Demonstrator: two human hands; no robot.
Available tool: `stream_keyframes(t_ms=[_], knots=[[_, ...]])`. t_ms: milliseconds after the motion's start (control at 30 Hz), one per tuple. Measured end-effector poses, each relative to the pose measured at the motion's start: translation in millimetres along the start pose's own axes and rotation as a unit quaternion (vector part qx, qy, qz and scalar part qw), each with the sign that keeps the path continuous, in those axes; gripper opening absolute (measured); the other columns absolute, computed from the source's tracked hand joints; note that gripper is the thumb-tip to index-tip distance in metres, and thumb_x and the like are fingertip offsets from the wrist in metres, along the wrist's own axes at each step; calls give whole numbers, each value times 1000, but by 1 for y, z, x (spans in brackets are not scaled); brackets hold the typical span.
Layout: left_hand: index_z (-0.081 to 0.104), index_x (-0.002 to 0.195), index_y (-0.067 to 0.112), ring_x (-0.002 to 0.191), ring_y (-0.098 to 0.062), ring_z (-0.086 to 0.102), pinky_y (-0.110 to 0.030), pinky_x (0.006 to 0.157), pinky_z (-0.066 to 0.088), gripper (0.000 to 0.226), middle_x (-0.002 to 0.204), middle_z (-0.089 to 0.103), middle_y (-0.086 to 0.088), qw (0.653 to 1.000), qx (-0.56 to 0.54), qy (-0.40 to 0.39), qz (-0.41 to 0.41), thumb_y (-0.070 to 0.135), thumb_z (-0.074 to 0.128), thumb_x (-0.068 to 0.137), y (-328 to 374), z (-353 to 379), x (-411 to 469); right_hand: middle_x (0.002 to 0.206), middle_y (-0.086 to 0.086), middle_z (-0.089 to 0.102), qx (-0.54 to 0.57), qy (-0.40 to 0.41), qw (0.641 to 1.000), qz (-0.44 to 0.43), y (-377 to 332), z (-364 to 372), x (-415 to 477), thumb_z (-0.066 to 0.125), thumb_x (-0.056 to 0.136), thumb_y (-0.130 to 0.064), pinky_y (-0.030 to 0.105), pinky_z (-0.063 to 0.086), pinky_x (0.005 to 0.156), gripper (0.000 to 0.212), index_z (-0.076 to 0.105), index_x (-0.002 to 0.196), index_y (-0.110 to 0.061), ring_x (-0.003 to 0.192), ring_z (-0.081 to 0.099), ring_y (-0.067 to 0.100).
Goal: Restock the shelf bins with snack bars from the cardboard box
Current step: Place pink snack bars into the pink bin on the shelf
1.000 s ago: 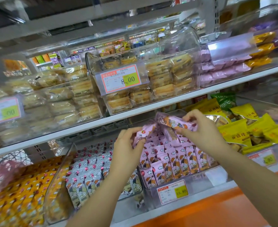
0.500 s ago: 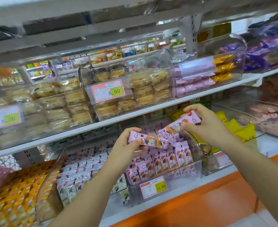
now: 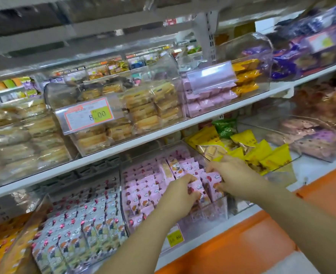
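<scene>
Left hand (image 3: pixel 180 192), centre frame, curls its fingers round pink snack bars (image 3: pixel 197 187) in the clear bin (image 3: pixel 209 214). Right hand (image 3: pixel 236 175) just beside it grips more bars.

two hands (image 3: pixel 234 176), one bin (image 3: pixel 212 213) of pink bars (image 3: pixel 143 187), three price tags (image 3: pixel 89 115).

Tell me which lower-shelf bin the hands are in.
The bin of pink bars: left hand and right hand both reach into it. White bars fill the bin to its left, yellow packets the one to its right.
</scene>
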State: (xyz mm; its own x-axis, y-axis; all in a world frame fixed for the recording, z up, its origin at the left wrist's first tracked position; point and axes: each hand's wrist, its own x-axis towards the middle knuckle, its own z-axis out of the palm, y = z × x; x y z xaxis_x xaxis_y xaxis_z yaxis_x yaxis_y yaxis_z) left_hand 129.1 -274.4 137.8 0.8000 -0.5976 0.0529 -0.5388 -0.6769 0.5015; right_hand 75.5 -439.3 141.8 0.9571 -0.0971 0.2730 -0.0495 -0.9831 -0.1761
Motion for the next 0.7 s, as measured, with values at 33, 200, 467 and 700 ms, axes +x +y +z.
stream_keyframes(t_ms=[33, 200, 467, 700], knots=[[47, 136, 19, 95, -18, 56, -22, 75, 40, 43, 125, 57, -4, 1000, 1, -7, -2, 24, 58, 94, -1, 6, 3, 121, 7, 47, -30, -14, 999, 2, 0, 4, 0, 63, 85, -24, 32, 36, 90, 46, 47, 127, -32, 116, 45, 29], [56, 115, 16, 84, -24, 58, -31, 69, 45, 26, 90, 58, -3, 1000, 19, 7, -14, 23, 61, 91, -6, 25, 11, 107, 6, 54, -110, -20, 993, -32, -2, 15, 2, 60, 89, -26, 32, 29, 82, 36, 49, 123, -29, 113, 43, 24], [50, 134, 25, 107, -17, 53, -24, 89, 40, 48, 127, 47, 2, 998, 20, 52, 26, 24, 66, 89, -5, 21, 10, 118, -6, 62, -95, -15, 995, -38, -1, 10, 4, 60, 89, -32, 32, 26, 83, 46, 46, 132, -35, 113, 46, 18], [59, 93, 39, 62, -1, 57, -24, 61, 47, 16, 86, 61, 16, 993, 12, 115, 30, 23, 58, 93, -29, -31, -20, 130, -9, 55, 58, 50, 995, -58, -25, -4, 13, 59, 91, -32, 30, 35, 94, 37, 54, 128, -31, 118, 49, 14]])
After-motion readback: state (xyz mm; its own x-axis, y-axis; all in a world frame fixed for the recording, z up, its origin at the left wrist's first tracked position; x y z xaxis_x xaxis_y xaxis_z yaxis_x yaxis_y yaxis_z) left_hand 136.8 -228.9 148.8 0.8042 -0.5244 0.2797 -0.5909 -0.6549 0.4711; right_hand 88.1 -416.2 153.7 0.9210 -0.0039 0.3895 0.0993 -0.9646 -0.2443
